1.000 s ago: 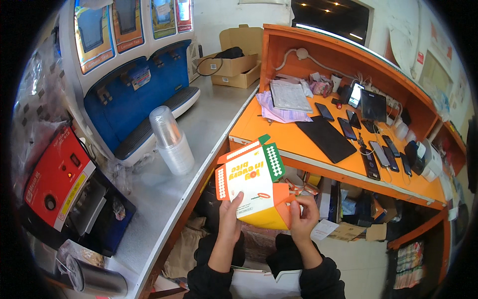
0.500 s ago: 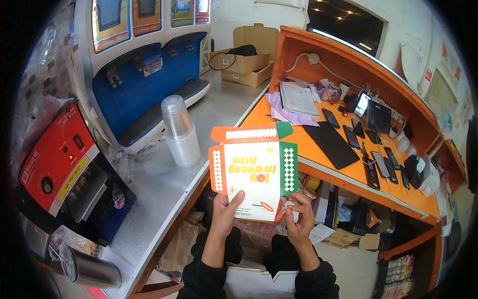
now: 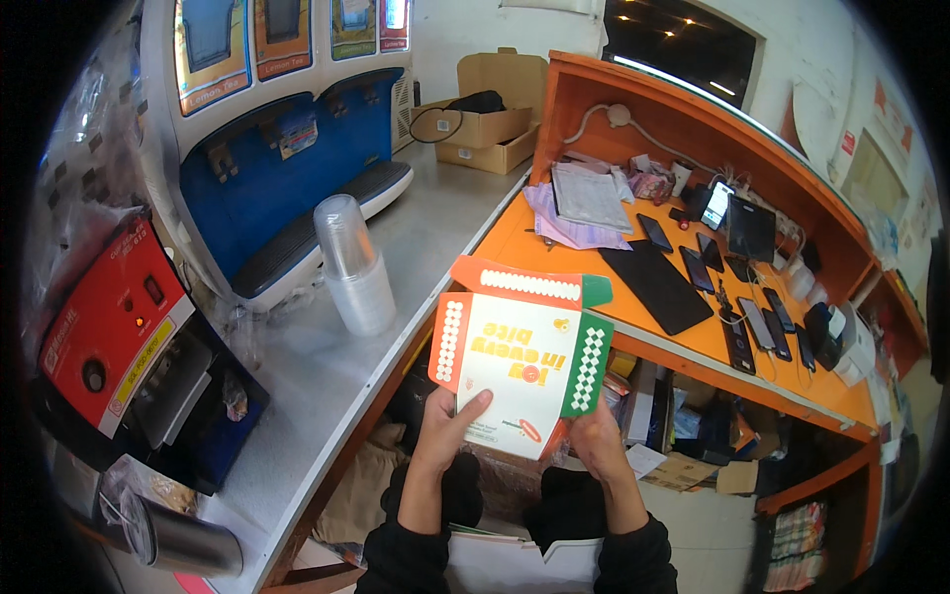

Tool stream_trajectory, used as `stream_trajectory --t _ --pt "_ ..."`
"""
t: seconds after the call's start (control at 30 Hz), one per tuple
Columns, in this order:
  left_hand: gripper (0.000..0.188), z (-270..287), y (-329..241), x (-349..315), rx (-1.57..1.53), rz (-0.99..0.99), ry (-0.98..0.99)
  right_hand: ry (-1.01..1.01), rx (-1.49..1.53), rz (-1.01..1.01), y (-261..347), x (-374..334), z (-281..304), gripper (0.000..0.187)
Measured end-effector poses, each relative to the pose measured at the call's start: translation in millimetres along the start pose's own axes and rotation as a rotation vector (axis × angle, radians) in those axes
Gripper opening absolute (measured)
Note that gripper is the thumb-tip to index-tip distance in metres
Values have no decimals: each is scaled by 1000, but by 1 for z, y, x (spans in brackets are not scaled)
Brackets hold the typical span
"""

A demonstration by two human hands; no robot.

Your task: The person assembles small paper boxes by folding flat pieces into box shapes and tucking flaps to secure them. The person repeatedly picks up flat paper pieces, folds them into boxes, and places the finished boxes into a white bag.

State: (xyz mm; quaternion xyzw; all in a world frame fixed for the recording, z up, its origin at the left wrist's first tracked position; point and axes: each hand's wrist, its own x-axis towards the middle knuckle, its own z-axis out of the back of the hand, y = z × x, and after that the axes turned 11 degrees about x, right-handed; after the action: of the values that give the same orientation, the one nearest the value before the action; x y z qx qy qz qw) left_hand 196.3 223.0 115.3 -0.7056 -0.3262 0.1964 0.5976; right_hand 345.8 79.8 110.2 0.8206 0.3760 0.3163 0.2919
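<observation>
A partly folded cardboard food box (image 3: 515, 371), white with orange and green patterned flaps, is held tilted in front of me. Its far flaps stick outward, unclosed. My left hand (image 3: 450, 428) grips the near left part, thumb lying on the white panel and fingers underneath. At the near right corner, my right hand (image 3: 597, 442) is closed against the box by the green flap; most of its fingers are hidden behind the cardboard. On my lap, under the hands, lie white card sheets (image 3: 515, 564).
Left, a metal counter (image 3: 327, 396) carries stacked clear plastic cups (image 3: 353, 267), a red-and-black cup sealer (image 3: 139, 346), a drink dispenser (image 3: 287, 188) and a steel container (image 3: 183, 535). Right, an orange desk (image 3: 594, 287) bears phones, cables and papers. Open cartons (image 3: 490, 124) stand behind.
The box has shifted slightly right and turned clockwise. My right hand has gone from pinching the near right corner to reaching behind that edge. My left thumb stays on the panel.
</observation>
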Motion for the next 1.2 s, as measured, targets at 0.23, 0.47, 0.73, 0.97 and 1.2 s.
stream_trajectory --t 0.23,0.47,0.73,0.97,1.2 --pt "61 -20 5 6 536 -355 -134 -384 -222 289 -2 14 9 23" --pt "57 -45 -2 -1 1049 -692 -455 -137 -966 278 -9 6 3 16" --pt "16 -51 14 -1 665 -321 -398 -203 -1059 461 -12 -5 -21 19" --pt "7 -34 16 6 41 -193 -218 340 -1376 894 -8 -2 -18 29" --pt "7 -19 16 3 379 -273 -105 289 -1428 672 -15 -9 -20 25"
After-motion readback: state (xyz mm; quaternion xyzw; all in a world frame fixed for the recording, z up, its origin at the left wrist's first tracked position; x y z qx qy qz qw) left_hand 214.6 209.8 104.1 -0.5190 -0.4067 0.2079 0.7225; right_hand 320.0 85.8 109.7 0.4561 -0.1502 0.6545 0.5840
